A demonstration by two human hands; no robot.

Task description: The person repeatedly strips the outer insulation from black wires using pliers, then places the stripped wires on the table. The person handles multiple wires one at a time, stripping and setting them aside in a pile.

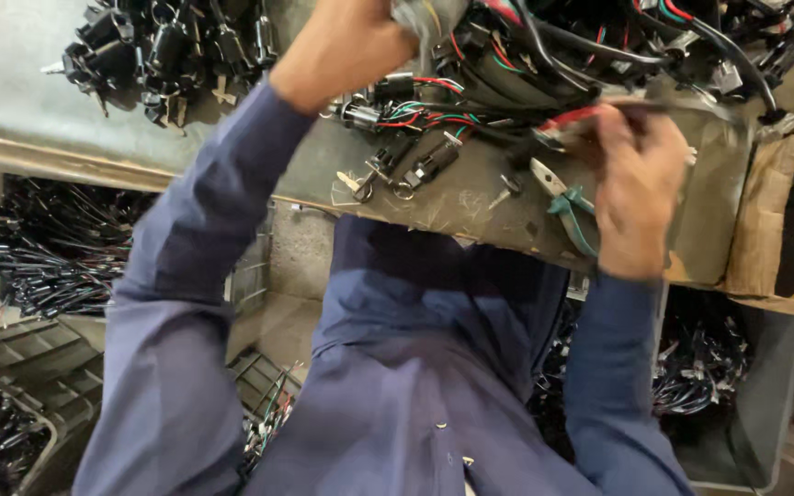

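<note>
My left hand (pixel 346 50) is raised at the top middle and closed around the grey-wrapped end of a wire harness bundle (pixel 507 46) of black, red and green wires. My right hand (pixel 638 188), blurred, pinches a red wire (pixel 573 117) that leads out of that bundle, just above the metal worktable (pixel 470 207). Teal-handled cutting pliers (pixel 564 204) lie on the table right beside my right hand. Black ignition switches with keys (pixel 415 165) lie between my two hands.
A heap of black switch parts (pixel 158 46) sits at the table's far left. Crates of black wire harnesses stand below on the left (pixel 57 248) and on the right (pixel 700 367). A cardboard box (pixel 769 220) borders the table on the right.
</note>
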